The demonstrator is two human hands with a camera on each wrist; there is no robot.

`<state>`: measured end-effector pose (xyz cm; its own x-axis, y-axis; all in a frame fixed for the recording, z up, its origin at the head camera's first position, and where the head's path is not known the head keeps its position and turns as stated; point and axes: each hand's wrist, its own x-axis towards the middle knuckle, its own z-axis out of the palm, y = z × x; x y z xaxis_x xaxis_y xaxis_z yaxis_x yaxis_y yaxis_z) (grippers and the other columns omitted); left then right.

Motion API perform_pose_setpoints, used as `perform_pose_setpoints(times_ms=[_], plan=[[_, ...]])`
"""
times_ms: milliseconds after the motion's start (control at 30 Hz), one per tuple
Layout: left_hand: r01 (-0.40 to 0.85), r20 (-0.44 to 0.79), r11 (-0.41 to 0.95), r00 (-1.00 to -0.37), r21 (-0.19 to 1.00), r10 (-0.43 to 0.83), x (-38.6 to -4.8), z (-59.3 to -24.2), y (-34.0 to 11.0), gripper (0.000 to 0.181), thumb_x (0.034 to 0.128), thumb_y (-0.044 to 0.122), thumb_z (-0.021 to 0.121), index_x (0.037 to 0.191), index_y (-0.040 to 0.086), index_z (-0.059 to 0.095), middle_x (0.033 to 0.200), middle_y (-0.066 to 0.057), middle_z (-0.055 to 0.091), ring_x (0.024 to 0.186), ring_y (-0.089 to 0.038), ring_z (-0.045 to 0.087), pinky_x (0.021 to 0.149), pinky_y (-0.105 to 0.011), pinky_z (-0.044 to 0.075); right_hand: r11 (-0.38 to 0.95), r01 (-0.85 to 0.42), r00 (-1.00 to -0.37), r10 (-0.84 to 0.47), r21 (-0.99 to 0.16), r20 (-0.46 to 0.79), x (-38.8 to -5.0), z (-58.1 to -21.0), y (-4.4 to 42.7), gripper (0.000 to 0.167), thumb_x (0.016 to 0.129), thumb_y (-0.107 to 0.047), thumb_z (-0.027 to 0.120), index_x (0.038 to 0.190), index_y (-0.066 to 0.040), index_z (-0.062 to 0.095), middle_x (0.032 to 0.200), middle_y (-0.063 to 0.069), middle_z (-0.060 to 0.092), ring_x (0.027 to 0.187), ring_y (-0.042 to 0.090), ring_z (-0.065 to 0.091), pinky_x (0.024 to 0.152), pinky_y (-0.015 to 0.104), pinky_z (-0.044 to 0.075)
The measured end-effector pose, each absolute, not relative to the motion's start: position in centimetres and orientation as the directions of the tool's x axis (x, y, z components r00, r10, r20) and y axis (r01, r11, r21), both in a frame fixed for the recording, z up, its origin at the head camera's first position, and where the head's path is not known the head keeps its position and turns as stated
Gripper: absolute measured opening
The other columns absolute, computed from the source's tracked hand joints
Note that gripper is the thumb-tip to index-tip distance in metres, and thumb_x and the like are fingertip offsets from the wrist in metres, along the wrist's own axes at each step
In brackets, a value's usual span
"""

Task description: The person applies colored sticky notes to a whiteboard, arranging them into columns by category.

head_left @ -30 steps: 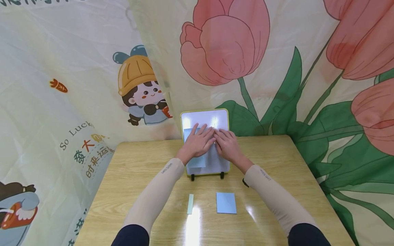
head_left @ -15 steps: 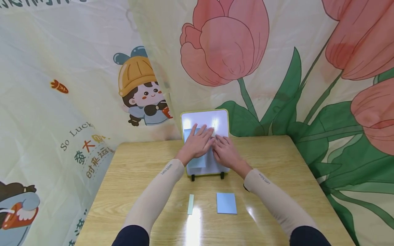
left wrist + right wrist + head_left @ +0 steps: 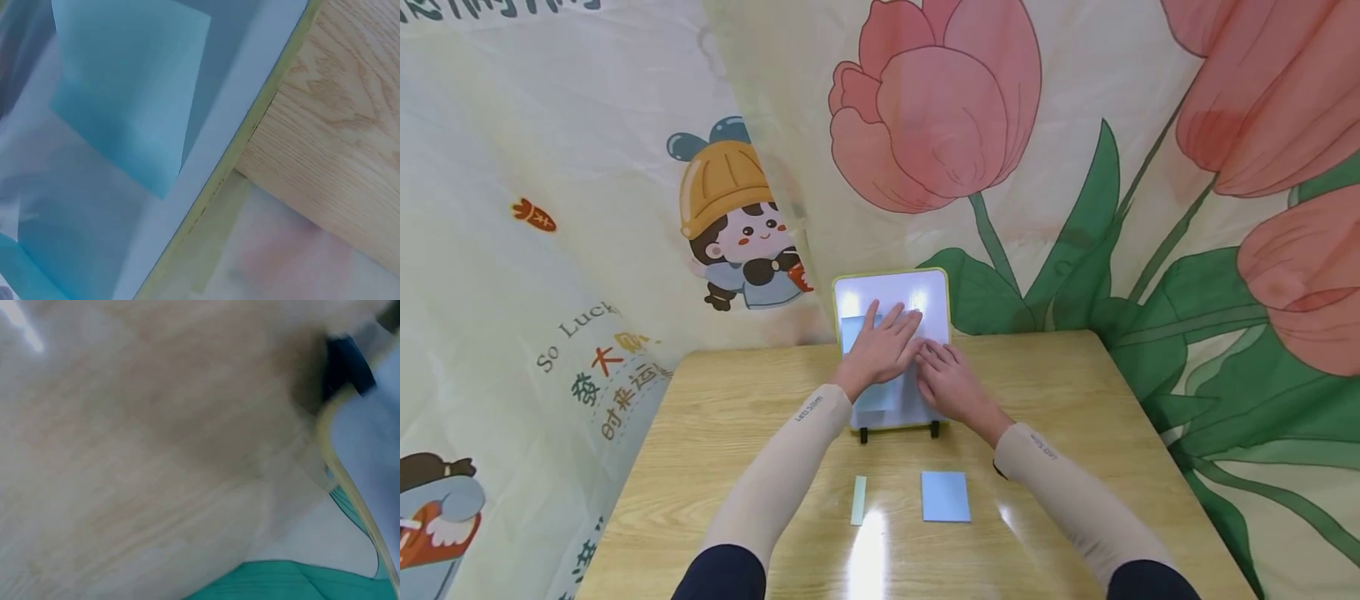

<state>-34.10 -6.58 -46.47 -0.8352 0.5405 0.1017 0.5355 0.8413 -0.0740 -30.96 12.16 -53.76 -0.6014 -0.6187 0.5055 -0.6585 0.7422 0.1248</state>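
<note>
A small whiteboard (image 3: pixel 891 285) with a yellow rim stands upright on black feet at the table's far edge. Blue sticky notes are on its left side; the lower sticky note (image 3: pixel 131 87) shows with its bottom edge lifting, and a corner of another sticky note (image 3: pixel 28 275) appears in the left wrist view. Spread fingers of my left hand (image 3: pixel 880 350) lie over the board and partly cover the notes. My right hand (image 3: pixel 951 379) touches the board's right half, fingertips close to the left thumb. Whether anything lies beneath the right fingertips is hidden.
On the wooden table (image 3: pixel 760 392) in front of the board lie a pale green paper strip (image 3: pixel 859 500) and a square blue sticky note pad (image 3: pixel 946 497). A printed cloth (image 3: pixel 790 167) with tulips and cartoon figures hangs right behind the table.
My right hand has slid down the board, away from the left fingertips. The left hand stays in place on the board. The head view has shifted slightly.
</note>
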Motion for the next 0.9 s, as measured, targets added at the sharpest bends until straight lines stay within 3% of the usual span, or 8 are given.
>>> perform_pose_setpoints(times_ms=[200, 600, 767, 900], plan=[[0.535, 0.095, 0.841, -0.836, -0.074, 0.54, -34.0, -46.4, -6.8, 0.064, 0.1045, 0.053, 0.006, 0.159, 0.024, 0.02, 0.163, 0.01, 0.026, 0.155, -0.016, 0.01, 0.121, -0.055, -0.009, 0.73, -0.674, -0.608, -0.635, 0.111, 0.477, -29.4, -54.7, 12.2, 0.048, 0.094, -0.026, 0.061, 0.137, -0.005, 0.058, 0.145, 0.009, 0.056, 0.135, 0.031, 0.05, 0.109, 0.052, 0.04], [0.51, 0.088, 0.859, -0.854, -0.046, 0.512, -33.0, -46.5, -7.6, 0.066, 0.1038, 0.056, 0.006, 0.158, 0.024, 0.026, 0.161, 0.008, 0.032, 0.154, -0.019, 0.015, 0.121, -0.059, -0.007, 0.734, -0.679, -0.608, -0.581, 0.024, 0.541, -28.0, -55.7, 13.2, 0.046, 0.091, -0.026, 0.067, 0.131, -0.003, 0.063, 0.138, 0.013, 0.061, 0.129, 0.035, 0.054, 0.105, 0.054, 0.042], [0.517, 0.133, 0.856, -0.847, -0.021, 0.515, -32.0, -46.2, -8.1, 0.063, 0.1044, 0.054, 0.008, 0.157, 0.026, 0.03, 0.16, 0.006, 0.035, 0.154, -0.021, 0.017, 0.12, -0.06, -0.006, 0.74, -0.672, -0.597, -0.535, -0.009, 0.597, -27.4, -55.7, 14.4, 0.047, 0.087, -0.023, 0.07, 0.129, 0.0, 0.064, 0.137, 0.017, 0.061, 0.125, 0.037, 0.056, 0.102, 0.054, 0.044], [0.52, 0.195, 0.854, -0.84, 0.02, 0.506, -30.4, -46.1, -10.0, 0.06, 0.1054, 0.052, 0.014, 0.156, 0.025, 0.033, 0.161, 0.001, 0.033, 0.153, -0.025, 0.019, 0.12, -0.063, -0.002, 0.771, -0.634, -0.634, -0.484, -0.048, 0.604, -26.7, -56.0, 15.9, 0.047, 0.089, -0.021, 0.068, 0.13, 0.001, 0.062, 0.137, 0.018, 0.06, 0.125, 0.037, 0.056, 0.1, 0.055, 0.044]])
